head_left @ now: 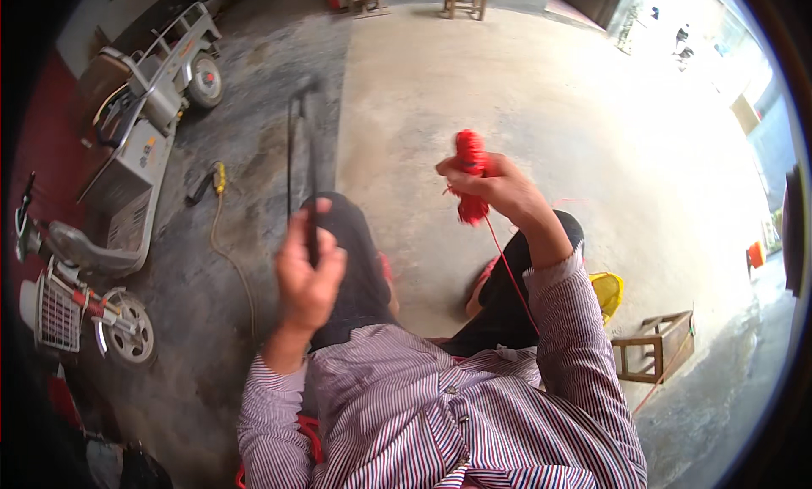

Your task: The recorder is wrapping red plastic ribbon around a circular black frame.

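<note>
While the person sits over the concrete floor [541,108], the left hand [306,273] at centre frame is closed around thin dark needles [301,142]. The right hand [495,184], centre right, pinches red yarn [470,172]; winding appears underway, and steady strand tension is needed.

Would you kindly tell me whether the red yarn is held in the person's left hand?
No, the red yarn is gripped in the right hand, while the left hand holds thin dark needles.
</note>
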Demonstrator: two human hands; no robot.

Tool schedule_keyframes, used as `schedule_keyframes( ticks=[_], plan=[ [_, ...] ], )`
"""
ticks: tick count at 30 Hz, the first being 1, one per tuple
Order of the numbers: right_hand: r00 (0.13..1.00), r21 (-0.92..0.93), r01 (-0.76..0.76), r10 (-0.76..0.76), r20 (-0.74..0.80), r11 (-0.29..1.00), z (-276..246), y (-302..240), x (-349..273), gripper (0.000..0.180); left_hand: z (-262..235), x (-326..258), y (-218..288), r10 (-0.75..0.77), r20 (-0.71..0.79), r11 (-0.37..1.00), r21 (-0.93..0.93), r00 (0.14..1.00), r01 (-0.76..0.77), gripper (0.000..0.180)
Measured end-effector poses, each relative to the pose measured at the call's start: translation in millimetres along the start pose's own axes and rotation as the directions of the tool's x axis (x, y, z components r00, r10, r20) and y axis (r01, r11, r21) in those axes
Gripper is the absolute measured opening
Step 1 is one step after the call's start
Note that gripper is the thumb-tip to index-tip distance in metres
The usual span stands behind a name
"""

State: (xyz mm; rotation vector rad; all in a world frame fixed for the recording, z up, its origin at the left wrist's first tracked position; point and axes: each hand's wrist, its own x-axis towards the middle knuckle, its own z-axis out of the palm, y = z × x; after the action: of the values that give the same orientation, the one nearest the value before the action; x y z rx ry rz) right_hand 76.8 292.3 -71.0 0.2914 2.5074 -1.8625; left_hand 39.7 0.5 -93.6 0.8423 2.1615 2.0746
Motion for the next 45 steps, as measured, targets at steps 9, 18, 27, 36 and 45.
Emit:
schedule_keyframes(
  ticks=[9, 18, 27, 36, 45],
  plan=[
    [0.810, 0.590, 0.530, -0.569, -0.141, 0.609, 14, -67, 8, 0.013, -18, 26, 50, 0.044, -0.084, 0.973, -0.223, 0.995, -0.062, 0.051],
    [0.801, 0.814, 0.388, -0.595, -0.066, 0.431, 37, -145, 6, 0.035, 17, 36, 34, -0.081, 0.029, 0.858, -0.506, 0.996, 0.085, 0.039],
    [0.899, 0.887, 0.316, -0.404, -0.167, 0.336, 64, -95, 22, 0.027, 39, -2, -28, -0.184, 0.490, 0.471, -0.717, 0.852, 0.514, 0.041],
    [0.909, 0.880, 0.407, -0.204, -0.363, 0.246, 11, -5, 9, 0.031, 11, -24, -57, -0.400, 0.347, 0.644, -0.553, 0.849, 0.529, 0.037],
    [0.974, 0.956, 0.217, -0.116, -0.197, 0.198, 85, -11, 11, 0.025, 55, -19, -73, -0.409, 0.516, 0.456, -0.599, 0.752, 0.659, 0.031]
  ],
)
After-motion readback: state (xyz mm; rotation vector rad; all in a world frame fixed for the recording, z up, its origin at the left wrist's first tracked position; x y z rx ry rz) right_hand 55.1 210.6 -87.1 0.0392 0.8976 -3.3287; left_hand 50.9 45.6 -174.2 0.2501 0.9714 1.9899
